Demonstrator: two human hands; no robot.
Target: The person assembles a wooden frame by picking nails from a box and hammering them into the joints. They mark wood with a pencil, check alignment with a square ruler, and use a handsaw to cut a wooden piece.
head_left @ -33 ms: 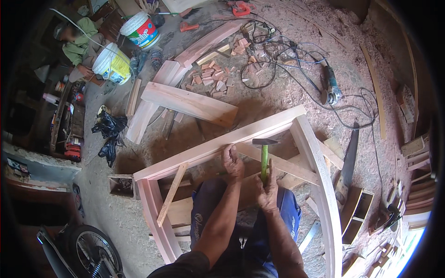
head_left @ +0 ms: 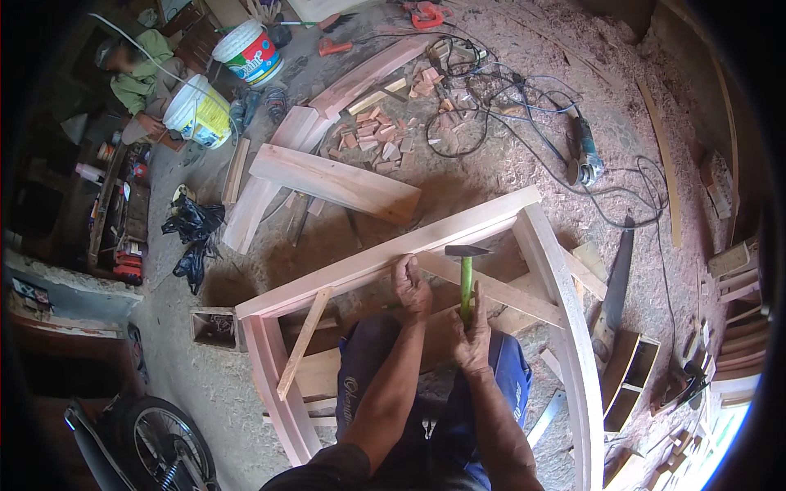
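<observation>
A pale wooden frame [head_left: 385, 251] stands around my knees, its long top rail slanting up to the right. My right hand [head_left: 472, 344] grips a hammer [head_left: 467, 286] by its green handle, the dark head raised just above a diagonal wooden brace [head_left: 516, 299]. At the brace's upper left end, against the rail, my left hand [head_left: 412, 288] is closed with the fingers pinched together. Whatever those fingers hold, if anything, is too small or hidden to make out. A shorter wooden strip [head_left: 304, 342] crosses the frame's left corner.
Beyond the frame lie thick planks [head_left: 336, 184], wood offcuts [head_left: 385, 135] and an angle grinder [head_left: 586, 155] with tangled cables. A handsaw [head_left: 616, 286] and wooden box [head_left: 630, 380] sit to the right. Far left, a person [head_left: 139, 82] sits near buckets [head_left: 198, 113]; a motorcycle wheel [head_left: 168, 442] stands lower left.
</observation>
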